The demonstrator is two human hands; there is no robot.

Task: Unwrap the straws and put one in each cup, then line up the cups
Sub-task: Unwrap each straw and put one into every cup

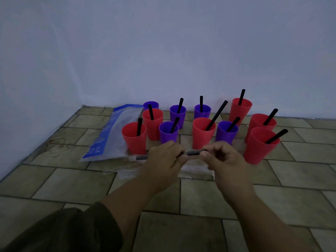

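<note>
Left hand (163,161), right hand (226,160) both pinched thin black plastic straw (193,152); best unwrap endwise, slowly. Apparently strawless small purple plastic cup (150,104) sat 11 o'clock.

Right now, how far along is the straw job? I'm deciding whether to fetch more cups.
Nearly through the straws. Done: ten cups each hold a black straw, such as the front red cup. In hand: the left hand and right hand both pinch one more straw, apparently unwrapping it. Left: the back-left purple cup looks empty, and the cups stand in a loose cluster, not yet lined up.
</note>
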